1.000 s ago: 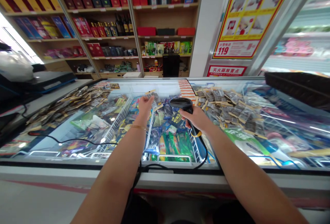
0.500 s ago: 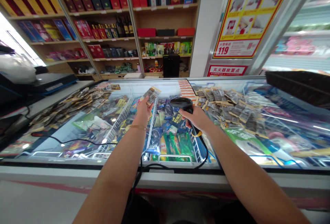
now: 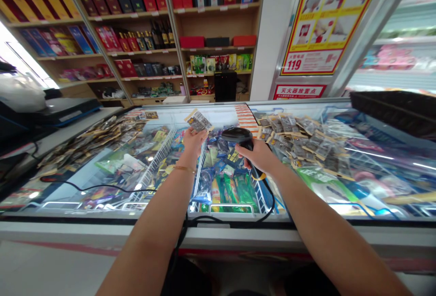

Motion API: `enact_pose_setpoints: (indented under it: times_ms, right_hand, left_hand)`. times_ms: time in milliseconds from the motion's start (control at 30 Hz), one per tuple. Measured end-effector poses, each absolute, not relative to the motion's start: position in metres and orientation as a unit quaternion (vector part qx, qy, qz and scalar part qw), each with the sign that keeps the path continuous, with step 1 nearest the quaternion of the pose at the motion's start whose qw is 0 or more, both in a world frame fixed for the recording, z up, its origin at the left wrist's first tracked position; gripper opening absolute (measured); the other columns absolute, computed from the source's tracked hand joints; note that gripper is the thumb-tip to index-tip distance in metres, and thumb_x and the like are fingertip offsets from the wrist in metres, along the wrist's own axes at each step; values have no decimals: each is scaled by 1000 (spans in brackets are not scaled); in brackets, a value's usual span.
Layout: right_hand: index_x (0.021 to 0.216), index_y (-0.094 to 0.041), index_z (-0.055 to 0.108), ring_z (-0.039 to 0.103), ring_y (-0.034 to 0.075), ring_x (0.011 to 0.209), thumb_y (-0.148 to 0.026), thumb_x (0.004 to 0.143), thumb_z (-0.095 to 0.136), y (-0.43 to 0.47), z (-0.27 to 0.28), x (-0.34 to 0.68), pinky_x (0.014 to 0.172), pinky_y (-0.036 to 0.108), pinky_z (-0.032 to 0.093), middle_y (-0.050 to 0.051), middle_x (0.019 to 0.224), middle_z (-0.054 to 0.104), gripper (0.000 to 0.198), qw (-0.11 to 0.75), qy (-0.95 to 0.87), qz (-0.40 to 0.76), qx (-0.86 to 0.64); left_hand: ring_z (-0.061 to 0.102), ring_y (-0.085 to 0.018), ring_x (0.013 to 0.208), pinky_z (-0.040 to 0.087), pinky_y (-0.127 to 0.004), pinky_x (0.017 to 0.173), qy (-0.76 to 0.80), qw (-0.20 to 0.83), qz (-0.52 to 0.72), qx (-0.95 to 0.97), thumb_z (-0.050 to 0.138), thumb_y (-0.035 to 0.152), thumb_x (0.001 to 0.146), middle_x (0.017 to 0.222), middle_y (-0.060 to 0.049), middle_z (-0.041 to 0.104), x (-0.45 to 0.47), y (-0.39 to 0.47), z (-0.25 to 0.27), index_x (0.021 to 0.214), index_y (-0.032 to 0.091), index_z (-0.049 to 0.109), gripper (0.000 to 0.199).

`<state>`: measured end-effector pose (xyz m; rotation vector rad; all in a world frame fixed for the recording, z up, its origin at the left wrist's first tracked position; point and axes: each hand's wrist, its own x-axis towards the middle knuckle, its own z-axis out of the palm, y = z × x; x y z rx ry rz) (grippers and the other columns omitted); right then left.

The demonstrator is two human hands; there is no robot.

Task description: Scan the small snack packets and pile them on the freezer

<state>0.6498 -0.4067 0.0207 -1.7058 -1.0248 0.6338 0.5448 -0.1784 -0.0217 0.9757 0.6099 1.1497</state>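
Pinches a small flat packet (image 3: 199, 121) by its near edge in the left hand (image 3: 195, 140), with thumb and fingers closed on it. Holds it tilted, printed side up, above the chest freezer (image 3: 85, 227), just left of the black handheld scanner (image 3: 238, 136) and apart from it. Grips that scanner by its handle in the right hand (image 3: 259, 155), with the fingers curled round; cannot tell whether any finger presses a trigger. Trails a black cable (image 3: 271, 200) from the bottom of the handle towards the freezer's front edge. Wears a thin band (image 3: 185, 168) on the left wrist. Has a white wire basket (image 3: 257, 191) below, between the forearms, full of green and blue bags (image 3: 231, 188). Has a loose heap of similar packets (image 3: 303, 137) to the right, on the freezer's glass, and a long pile of packets (image 3: 95, 139) along its left side. Faces wooden shelves (image 3: 218, 8) of boxes and bottles beyond, with a red-and-yellow poster (image 3: 311, 64) to their right, and a dark tray (image 3: 395, 109) at the far right
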Motion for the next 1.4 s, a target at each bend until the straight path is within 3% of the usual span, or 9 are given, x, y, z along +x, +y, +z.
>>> enact_pose_setpoints:
  times_ms: [133,400,667,967,1167,1400]
  right_hand:
    - [75,-21,52,57,16,38,-38,87,66,-408,24,647,44,25,44,0,48,61,25,487,-440,257,-709]
    - [73,-22,52,57,16,38,-35,88,66,-408,28,644,43,25,43,-1,46,59,24,489,-439,247,-712]
    - [72,-21,53,56,14,36,-33,85,71,-408,25,647,42,23,43,-2,45,58,25,503,-426,243,-712]
    - [76,-17,58,56,11,36,-29,85,71,-413,39,685,35,22,44,-1,61,63,20,646,-315,305,-626]
    - [76,-15,58,54,11,35,-22,87,69,-470,68,741,32,22,44,1,59,64,17,670,-247,237,-658]
    - [76,-15,59,54,11,34,-19,86,68,-555,78,814,33,22,43,1,56,63,15,656,-149,159,-722]
  left_hand:
    - [71,-19,84,58,-36,83,247,649,497,521,82,22,49,86,-1,73,547,-179,-26,90,19,63,46]
    - [70,-20,85,58,-36,82,224,633,470,573,85,31,48,93,-3,74,549,-181,-30,97,19,65,54]
    - [70,-20,86,58,-39,84,231,640,463,568,85,28,47,92,-2,73,550,-183,-31,98,19,64,56]
    - [70,-19,79,57,-38,81,276,633,460,558,85,30,49,83,0,71,554,-186,-19,93,20,63,50]
    - [68,-15,79,56,-30,77,296,688,359,557,89,23,50,82,-2,71,602,-216,13,88,19,66,44]
    - [67,-17,69,53,-29,68,279,632,295,660,93,18,45,72,-1,68,703,-270,39,84,16,65,48]
